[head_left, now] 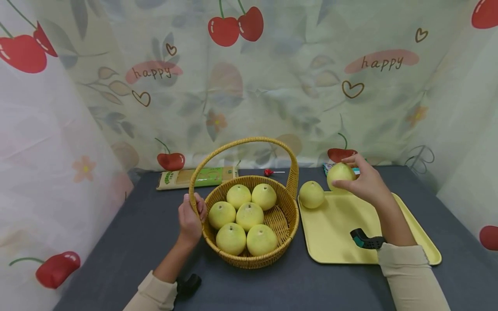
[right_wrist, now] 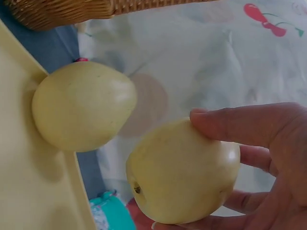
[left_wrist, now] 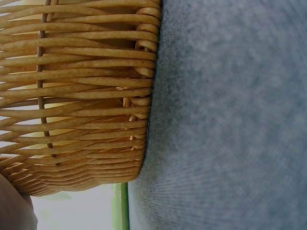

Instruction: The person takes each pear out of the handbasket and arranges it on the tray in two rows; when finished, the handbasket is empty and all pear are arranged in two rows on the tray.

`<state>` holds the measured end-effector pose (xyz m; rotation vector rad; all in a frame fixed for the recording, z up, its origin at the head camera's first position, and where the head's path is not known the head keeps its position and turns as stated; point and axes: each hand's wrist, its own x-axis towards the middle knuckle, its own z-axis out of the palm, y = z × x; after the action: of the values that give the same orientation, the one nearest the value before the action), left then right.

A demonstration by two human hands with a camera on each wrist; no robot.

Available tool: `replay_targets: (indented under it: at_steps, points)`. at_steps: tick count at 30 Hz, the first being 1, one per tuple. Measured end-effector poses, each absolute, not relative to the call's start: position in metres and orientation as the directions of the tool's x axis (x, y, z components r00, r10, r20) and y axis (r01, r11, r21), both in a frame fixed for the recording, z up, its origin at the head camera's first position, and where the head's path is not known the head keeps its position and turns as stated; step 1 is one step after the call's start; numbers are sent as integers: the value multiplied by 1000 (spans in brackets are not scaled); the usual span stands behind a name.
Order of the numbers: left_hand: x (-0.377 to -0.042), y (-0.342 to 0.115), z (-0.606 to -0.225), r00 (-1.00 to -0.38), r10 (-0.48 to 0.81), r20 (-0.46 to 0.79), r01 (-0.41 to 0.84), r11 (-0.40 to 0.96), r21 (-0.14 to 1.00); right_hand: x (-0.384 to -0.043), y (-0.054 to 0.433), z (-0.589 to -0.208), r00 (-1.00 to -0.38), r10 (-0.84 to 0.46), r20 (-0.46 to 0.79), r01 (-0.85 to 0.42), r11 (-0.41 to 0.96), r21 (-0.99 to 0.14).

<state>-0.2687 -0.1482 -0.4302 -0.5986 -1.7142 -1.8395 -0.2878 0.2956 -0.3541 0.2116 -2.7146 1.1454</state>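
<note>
My left hand grips the wicker basket at its left side, where the tall handle meets the rim. Several pale yellow-green fruits, smooth and round like small pomelos, lie inside. Over the back edge of the yellow tray, my right hand holds another such fruit between thumb and fingers. Beside it, one more fruit sits at the tray's back left corner. In the left wrist view the woven wall fills the left side, and only a bit of the hand shows.
A flat green-and-tan package lies behind the basket, with a red lollipop to its right. Partly hidden behind the tray is a teal packet. Patterned cloth hangs around the dark table.
</note>
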Motion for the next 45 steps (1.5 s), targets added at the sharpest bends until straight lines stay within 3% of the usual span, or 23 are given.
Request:
replay_targets:
  at_steps: [20, 45]
  points:
    - [-269, -148, -431, -740, -85, 667, 672, -65, 738, -311, 312, -394, -979, -159, 131, -205, 697, -687]
    - [-268, -148, -431, -747, -84, 660, 664, -41, 746, -312, 307, -400, -959, -270, 92, -260, 694, -672]
